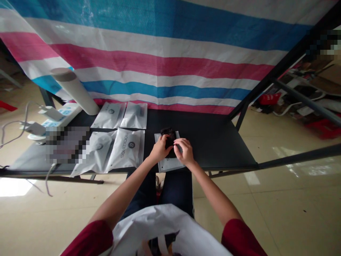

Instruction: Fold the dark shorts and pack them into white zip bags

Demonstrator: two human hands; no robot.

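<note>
Our left hand (160, 149) and right hand (184, 151) grip a small black item (169, 137), apparently bagging it in the flat grey plastic pouch (167, 165) beneath; alignment matters next.

Left hand (159, 149) just beside right hand (185, 152), fingers curled.

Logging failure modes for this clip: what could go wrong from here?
1. The pouch lies at the front edge of the table, under both hands; a nudge could slide it off.
2. The left hand and right hand cover most of the black item, so the grip could slip unseen.
</note>
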